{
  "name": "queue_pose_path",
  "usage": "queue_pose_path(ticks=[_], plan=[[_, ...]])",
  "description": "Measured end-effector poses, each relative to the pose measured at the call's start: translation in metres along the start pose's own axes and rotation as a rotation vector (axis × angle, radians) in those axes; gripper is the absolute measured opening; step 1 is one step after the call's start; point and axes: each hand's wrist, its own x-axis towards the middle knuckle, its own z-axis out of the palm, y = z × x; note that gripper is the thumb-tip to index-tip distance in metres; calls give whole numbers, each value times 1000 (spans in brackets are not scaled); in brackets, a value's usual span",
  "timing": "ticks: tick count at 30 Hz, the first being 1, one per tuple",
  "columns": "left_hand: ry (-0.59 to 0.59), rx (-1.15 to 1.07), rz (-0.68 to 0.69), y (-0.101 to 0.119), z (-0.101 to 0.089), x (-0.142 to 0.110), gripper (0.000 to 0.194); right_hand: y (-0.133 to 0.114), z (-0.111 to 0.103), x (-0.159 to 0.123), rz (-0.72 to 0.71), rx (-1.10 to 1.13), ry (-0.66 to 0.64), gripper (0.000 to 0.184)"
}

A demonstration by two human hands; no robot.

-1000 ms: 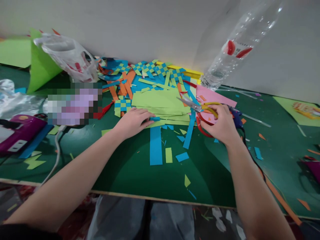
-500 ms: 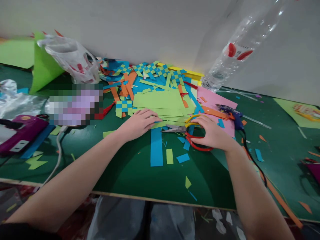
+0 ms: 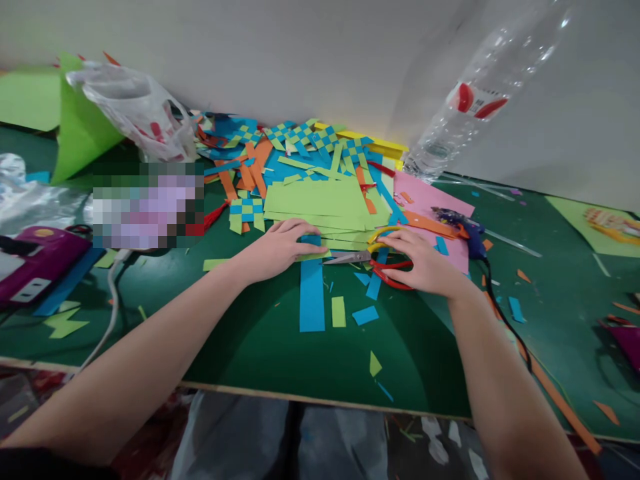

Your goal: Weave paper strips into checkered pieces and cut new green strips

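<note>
My right hand (image 3: 430, 263) grips a pair of scissors (image 3: 356, 256) with one yellow and one red handle loop. The blades point left, toward my left hand (image 3: 275, 250), whose fingers and thumb pinch blue and green paper strips (image 3: 311, 240). How the strips overlap beneath the fingers is partly hidden. Just below the blade tips a wide blue paper strip (image 3: 312, 300) lies flat on the table. Behind both hands rests a stack of light green paper sheets (image 3: 315, 200). Small green (image 3: 339, 312) and blue paper scraps (image 3: 365, 315) lie nearer the front edge.
Woven blue-green paper pieces (image 3: 300, 137) are heaped by the wall. A plastic bottle (image 3: 475, 100) stands at the right, near a blue glue gun (image 3: 470, 237) with a black cord. At the left are a plastic bag (image 3: 145, 120), a blurred-out phone-like object and a purple power strip (image 3: 45, 267).
The scissor blades have closed somewhat and the handle loops are nearer together. Blue paper now shows between my left fingers and thumb. The view has shifted slightly.
</note>
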Motion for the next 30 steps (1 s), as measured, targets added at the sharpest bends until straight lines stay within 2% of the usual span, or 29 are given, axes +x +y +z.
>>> queue_pose_path(ticks=[6,12,17,22,30], plan=[[5,-33,-29,-2,3,0,50,2,-4,0,0,14,-46,42],[-5,-46,-38,-1,1,0,50,-4,-5,0,-2,61,-72,40],[32,-43,-96,7,3,1,45,0,-11,-5,47,42,-36,42],[120,-99,-182,15,11,4,45,1,-19,-10,130,6,8,42],[118,-133,-212,19,8,8,39,0,-15,-12,169,-64,-63,45]])
